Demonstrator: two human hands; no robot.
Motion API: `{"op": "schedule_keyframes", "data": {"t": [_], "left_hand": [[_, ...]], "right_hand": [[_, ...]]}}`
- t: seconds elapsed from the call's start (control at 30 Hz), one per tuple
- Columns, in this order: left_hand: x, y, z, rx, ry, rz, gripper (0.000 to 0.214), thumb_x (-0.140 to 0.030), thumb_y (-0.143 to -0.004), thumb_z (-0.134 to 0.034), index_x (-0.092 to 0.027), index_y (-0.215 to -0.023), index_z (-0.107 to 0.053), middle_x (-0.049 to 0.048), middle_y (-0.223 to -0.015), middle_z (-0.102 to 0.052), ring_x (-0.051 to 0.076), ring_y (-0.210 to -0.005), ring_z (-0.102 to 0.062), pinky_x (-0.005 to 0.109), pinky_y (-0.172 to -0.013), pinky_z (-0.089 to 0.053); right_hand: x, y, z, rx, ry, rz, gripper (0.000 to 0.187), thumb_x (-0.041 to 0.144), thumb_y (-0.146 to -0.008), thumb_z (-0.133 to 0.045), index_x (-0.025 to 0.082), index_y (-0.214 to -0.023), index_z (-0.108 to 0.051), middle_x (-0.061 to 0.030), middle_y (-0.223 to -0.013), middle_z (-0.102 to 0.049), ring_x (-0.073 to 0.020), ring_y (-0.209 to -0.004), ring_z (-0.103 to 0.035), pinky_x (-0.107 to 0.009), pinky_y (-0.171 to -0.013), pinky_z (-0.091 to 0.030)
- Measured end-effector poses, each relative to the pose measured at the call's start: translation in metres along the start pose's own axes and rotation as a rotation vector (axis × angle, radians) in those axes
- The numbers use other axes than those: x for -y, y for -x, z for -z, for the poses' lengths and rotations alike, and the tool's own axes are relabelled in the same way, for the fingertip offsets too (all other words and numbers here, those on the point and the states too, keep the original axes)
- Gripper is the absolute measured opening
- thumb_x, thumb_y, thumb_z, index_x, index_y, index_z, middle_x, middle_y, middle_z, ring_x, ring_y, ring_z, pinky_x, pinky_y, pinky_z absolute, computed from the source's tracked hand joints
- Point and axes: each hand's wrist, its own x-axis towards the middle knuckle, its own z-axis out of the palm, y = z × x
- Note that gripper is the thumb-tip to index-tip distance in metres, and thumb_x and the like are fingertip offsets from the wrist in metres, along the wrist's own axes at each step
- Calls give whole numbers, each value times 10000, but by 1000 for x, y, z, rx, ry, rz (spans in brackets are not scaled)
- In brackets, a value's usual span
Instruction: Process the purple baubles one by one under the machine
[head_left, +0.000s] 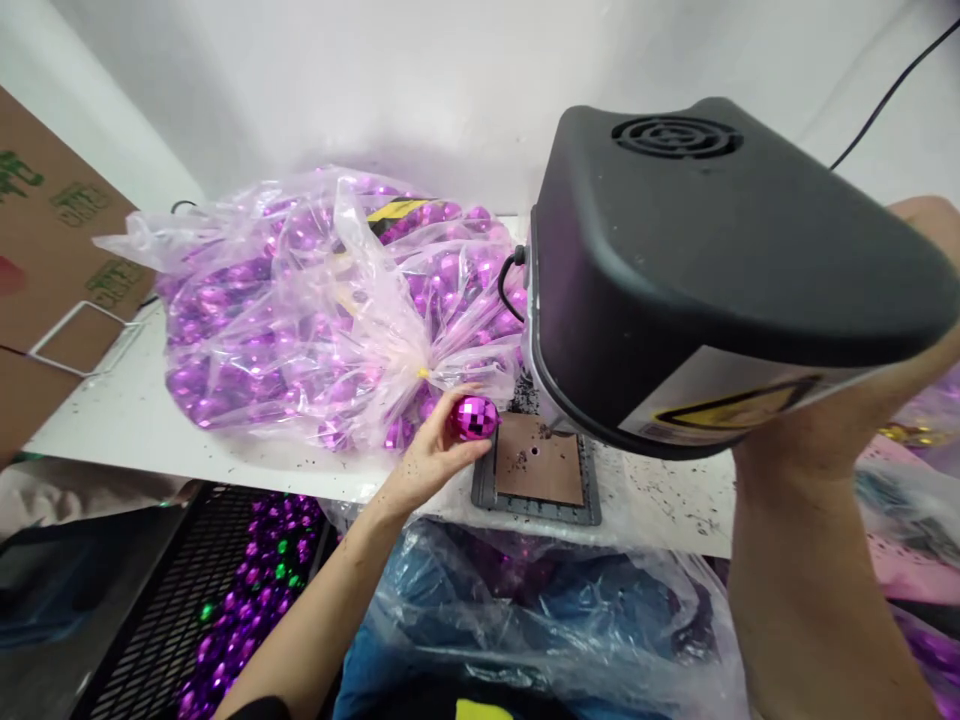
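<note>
Between the thumb and fingers of my left hand (442,437) is a shiny purple mirror-faceted ball (476,418). It is at the left edge of a brown square plate (536,478) with a small hole, set on a dark metal base (536,512). Above the plate juts the head of a black machine (720,250) with a round vent and a yellow warning label. My right hand (928,228) reaches up behind the right side of this machine; its fingers are hidden by the housing, so what it grips cannot be seen.
Tied clear plastic bags (300,320) full of purple balls lie on the white table (112,410). A cardboard box (60,240) stands at left. Below is a black mesh crate (150,600) with purple and a few green balls. Plastic sheeting (555,620) covers my lap. Dark crumbs litter the tabletop.
</note>
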Motion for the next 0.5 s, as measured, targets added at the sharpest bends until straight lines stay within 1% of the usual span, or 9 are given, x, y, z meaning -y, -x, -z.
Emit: {"op": "schedule_keyframes", "data": {"t": [0.07, 0.13, 0.17, 0.23, 0.33, 0.5], "left_hand": [[-2, 8, -8, 95, 190, 144, 549, -401, -895, -664, -291, -1400, -479, 42, -1251, -595, 198, -1059, -587, 289, -879, -497], [0, 10, -15, 124, 229, 234, 517, -443, -909, -636, -288, -1382, -499, 33, -1164, -610, 178, -954, -577, 256, -748, -489], [1, 10, -19, 118, 215, 253, 511, -455, -905, -637, -280, -1367, -505, 31, -1142, -613, 178, -936, -572, 255, -723, -485], [3, 7, -27, 94, 145, 256, 505, -451, -885, -662, -258, -1326, -513, 32, -1132, -619, 195, -975, -577, 284, -775, -498], [4, 3, -39, 68, -60, 168, 434, -427, -889, -660, -228, -1255, -540, 46, -1152, -631, 224, -1044, -595, 359, -905, -495], [7, 2, -56, 32, -406, -87, 379, -363, -907, -651, -203, -1237, -553, 86, -1211, -648, 255, -1098, -614, 405, -964, -487]], "right_hand": [[1, 0, 1, 0, 26, -4, 620, 634, -855, -432, 25, -756, -486, 3, -649, -306, 90, -659, -249, -139, -628, -175], [1, 0, 1, 9, 37, 3, 632, 646, -854, -420, 24, -761, -485, 2, -660, -316, 89, -666, -260, -136, -626, -182], [1, 0, 2, 15, 36, 4, 628, 641, -856, -421, 24, -762, -483, 1, -663, -319, 88, -667, -266, -133, -625, -189], [1, 0, 2, 27, 36, -8, 609, 622, -863, -431, 23, -766, -481, 0, -663, -314, 85, -665, -273, -125, -619, -196], [2, 1, 3, 33, 42, -12, 606, 620, -862, -439, 23, -770, -480, 0, -656, -307, 81, -660, -275, -117, -611, -200], [3, 1, 3, 29, 52, -11, 609, 631, -861, -427, 30, -780, -485, 3, -655, -328, 83, -662, -281, -126, -630, -197]]}}
